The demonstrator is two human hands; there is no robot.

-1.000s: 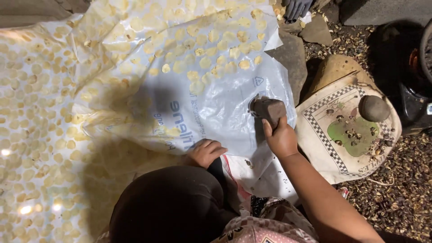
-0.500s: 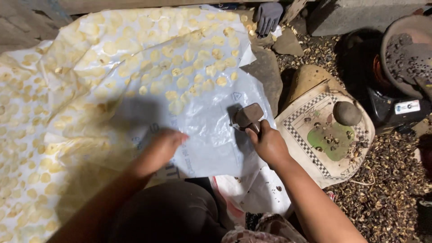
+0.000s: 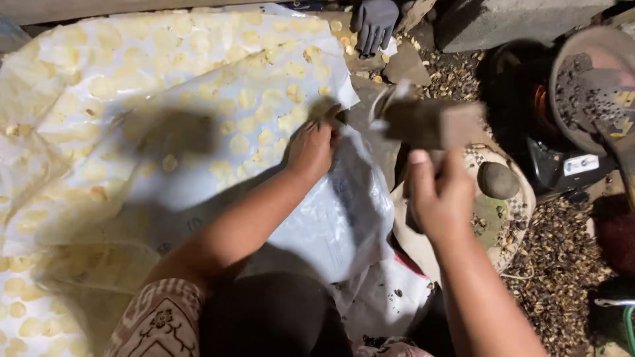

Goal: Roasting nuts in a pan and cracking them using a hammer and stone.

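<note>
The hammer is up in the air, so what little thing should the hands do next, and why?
Probably bring the raised hammer down, gently. The right hand holds it lifted above the flat stone, and its head looks blurred. The left hand has its fingers at the edge of the white sheet dotted with flattened yellow chips, right by the stone. So those fingers should pull clear first.

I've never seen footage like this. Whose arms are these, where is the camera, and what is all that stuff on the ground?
There is no machine here: the camera sits on a person's head and looks down at their own two arms. The left hand rests on a white plastic sheet spread with many pale yellow round slices. The right hand grips a blurred wooden mallet, raised above a patterned cushion that carries a round stone. A dark glove lies at the top.
</note>
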